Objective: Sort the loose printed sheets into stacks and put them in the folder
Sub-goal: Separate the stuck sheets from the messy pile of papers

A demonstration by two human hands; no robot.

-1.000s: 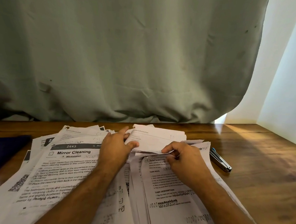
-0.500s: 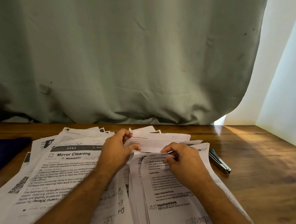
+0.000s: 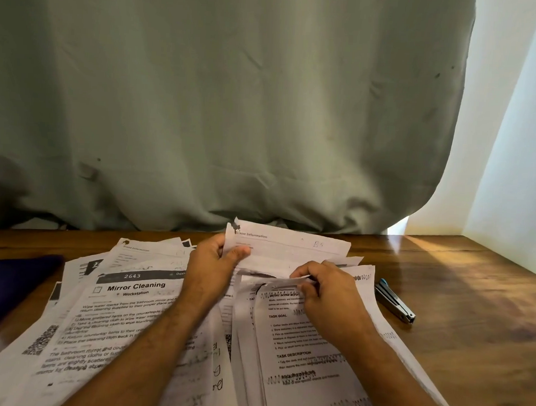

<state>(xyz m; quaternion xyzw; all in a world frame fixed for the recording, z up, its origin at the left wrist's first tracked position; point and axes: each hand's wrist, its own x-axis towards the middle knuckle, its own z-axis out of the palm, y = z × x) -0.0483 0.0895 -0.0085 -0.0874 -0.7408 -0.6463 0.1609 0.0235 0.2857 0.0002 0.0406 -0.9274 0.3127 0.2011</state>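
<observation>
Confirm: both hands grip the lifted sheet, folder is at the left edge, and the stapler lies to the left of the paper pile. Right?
Not quite. The head view shows the stapler lying to the right of the paper pile, not the left. The rest holds: the left hand and right hand both grip the lifted sheet, and the folder is at the left edge.

There is one view only, from a camera on the person's head, looking forward and down across the wooden table [image 3: 460,309]. It sits close above the near edge, so both forearms rise from the bottom. The far curtain [image 3: 222,101] fills the upper half, a pale wall [image 3: 520,154] standing at right.
</observation>
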